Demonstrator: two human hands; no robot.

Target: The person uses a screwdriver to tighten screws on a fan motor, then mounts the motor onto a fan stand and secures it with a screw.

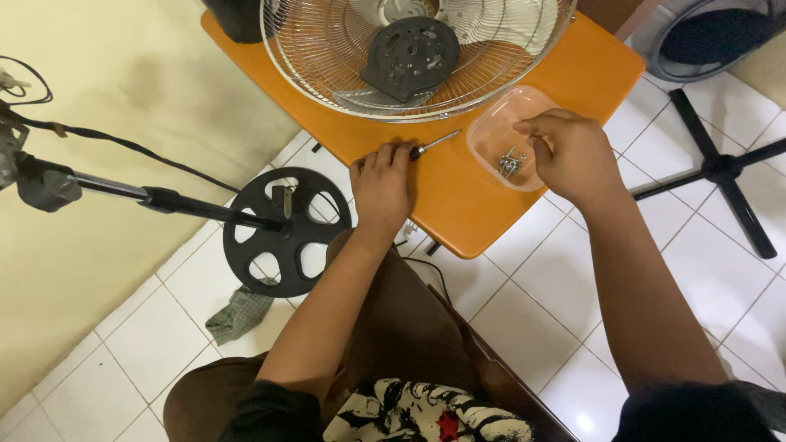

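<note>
The left hand (383, 182) is laid on the orange tabletop (458, 205) with its fingers curled shut around the handle of a screwdriver (432, 145). Only the metal shaft is left visible; it projects from the knuckles and points up and to the right, toward the clear plastic container (491, 135). The long axis of the tool is thus set diagonally, with the tip lying nearer the container than the handle.

The right hand (569, 151) is held over the right rim of the same container, palm down, the fingers bent downward into the tray. Whether anything is pinched between the fingertips cannot be told, since the tips are hidden by the back of the hand. A small cluster of metal screws (509, 164) is seen on the container floor, just beside those fingers. The screws are therefore nearer the right hand; the screwdriver tip is separated from them by the container wall.

Beyond both hands, a wire fan guard (327, 65) is laid flat on the tabletop, with a dark round plate (409, 53) resting inside it. On the tiled floor to the left, a black fan base (286, 233) with its pole (164, 196) is lying on its side, and a green cloth (239, 313) lies near it.
</note>
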